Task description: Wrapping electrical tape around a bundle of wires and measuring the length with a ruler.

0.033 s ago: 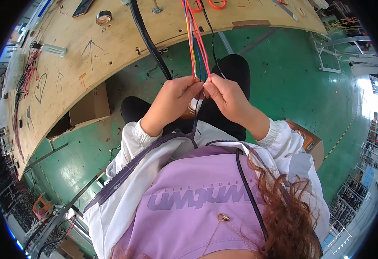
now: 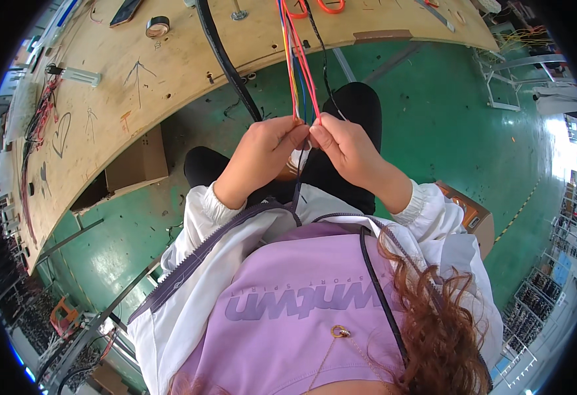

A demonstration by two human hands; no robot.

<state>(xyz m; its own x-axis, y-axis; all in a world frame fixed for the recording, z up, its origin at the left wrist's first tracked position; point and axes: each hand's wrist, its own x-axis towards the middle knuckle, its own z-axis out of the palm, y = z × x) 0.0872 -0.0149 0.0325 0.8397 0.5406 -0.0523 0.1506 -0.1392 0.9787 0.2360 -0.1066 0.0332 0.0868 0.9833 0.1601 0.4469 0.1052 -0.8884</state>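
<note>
Several thin coloured wires, red, yellow, white and blue among them, run down from the table edge to my hands. My left hand is closed, thumb and fingers pinching the lower part of the bundle on its left side. Close beside it, my right hand pinches red wires that slant in from above. The fingertips of both hands nearly meet, and the wire ends are mostly hidden behind them. A thin black wire hangs just right of the bundle. To its left hangs a thick black cable.
A curved wooden table spans the far side and left. On it lie a roll of tape, a phone and orange scissor-like handles. Cardboard boxes stand below left and at my right on the green floor.
</note>
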